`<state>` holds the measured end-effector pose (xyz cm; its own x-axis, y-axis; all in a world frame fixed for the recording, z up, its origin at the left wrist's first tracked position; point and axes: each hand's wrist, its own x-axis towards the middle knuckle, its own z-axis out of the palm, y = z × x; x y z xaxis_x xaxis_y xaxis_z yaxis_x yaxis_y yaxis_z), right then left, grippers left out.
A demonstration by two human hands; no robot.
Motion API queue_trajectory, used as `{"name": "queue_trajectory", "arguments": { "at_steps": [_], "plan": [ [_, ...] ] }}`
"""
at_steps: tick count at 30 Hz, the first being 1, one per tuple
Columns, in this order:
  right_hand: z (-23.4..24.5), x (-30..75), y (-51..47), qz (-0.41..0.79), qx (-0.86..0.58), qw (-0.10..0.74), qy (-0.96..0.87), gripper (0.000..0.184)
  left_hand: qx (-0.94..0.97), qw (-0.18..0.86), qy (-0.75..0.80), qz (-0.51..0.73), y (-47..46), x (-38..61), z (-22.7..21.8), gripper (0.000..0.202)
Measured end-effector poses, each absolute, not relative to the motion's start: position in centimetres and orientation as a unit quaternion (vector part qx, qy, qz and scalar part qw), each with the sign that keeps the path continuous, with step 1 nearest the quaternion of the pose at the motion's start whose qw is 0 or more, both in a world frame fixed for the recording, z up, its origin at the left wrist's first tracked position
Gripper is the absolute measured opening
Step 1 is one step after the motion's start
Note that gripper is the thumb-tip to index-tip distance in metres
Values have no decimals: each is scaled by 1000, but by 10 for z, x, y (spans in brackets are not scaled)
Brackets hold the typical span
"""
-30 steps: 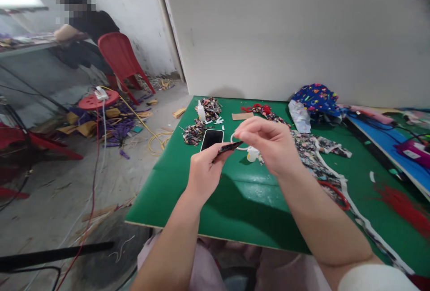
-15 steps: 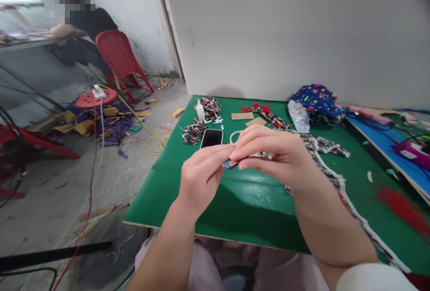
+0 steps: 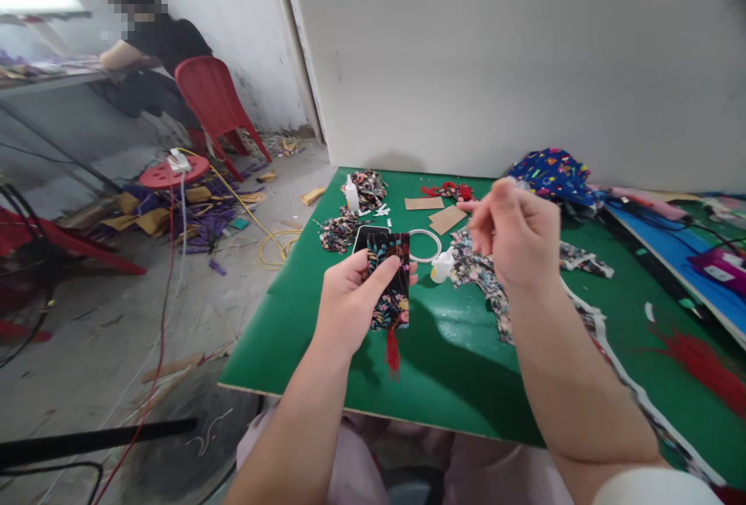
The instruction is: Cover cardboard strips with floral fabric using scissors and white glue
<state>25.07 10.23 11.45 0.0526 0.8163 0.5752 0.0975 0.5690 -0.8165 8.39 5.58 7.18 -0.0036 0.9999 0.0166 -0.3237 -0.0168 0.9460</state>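
My left hand [image 3: 353, 291] grips a flat rectangle of black floral cloth, a sachet [image 3: 392, 299] with a red tassel [image 3: 392, 352] hanging from its lower end. The thumb presses on the sachet's face. Raised to the right and apart from it is my right hand [image 3: 516, 237], its fingers curled together; whatever they may pinch is hidden. Between the hands, a small white squeeze bottle [image 3: 443, 266] stands on the green tabletop [image 3: 291, 318]. Beside the bottle lies a white ring-shaped coil [image 3: 427, 244]. A phone [image 3: 368, 236] is partly covered by the sachet.
Floral cloth bundles [image 3: 341, 231], another white bottle [image 3: 352, 194] and brown card pieces [image 3: 447, 219] lie behind. At right are floral strips [image 3: 486, 280], red threads [image 3: 702, 365] and blue patterned cloth [image 3: 551, 171]. A white board [image 3: 513, 70] backs the table; a person sits on a red chair [image 3: 210, 97].
My hands were together around the cloth piece. Now the right has moved up and away, while the left holds the sachet with its face and tassel showing.
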Motion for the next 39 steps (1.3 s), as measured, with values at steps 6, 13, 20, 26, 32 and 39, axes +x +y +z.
{"name": "queue_trajectory", "arguments": {
  "at_steps": [6, 13, 20, 26, 32, 39],
  "plan": [
    [100, 227, 105, 436, -373, 457, -680, 23, 466, 553, 425, 545, 58, 86, 70, 16],
    [88, 221, 112, 463, -380, 564, -568, 20, 489, 555, 448, 501, 59, 86, 69, 17],
    [92, 234, 123, 441, -379, 567, -583, 46, 415, 640, 415, 496, 60, 88, 71, 20],
    [89, 223, 113, 458, -403, 462, -644, 32, 431, 628, 416, 497, 62, 89, 68, 19],
    [91, 238, 126, 435, -414, 533, -596, 38, 393, 649, 406, 510, 64, 87, 67, 19],
    [89, 237, 123, 514, -370, 441, -636, 26, 377, 631, 404, 545, 62, 85, 71, 22]
  ]
}}
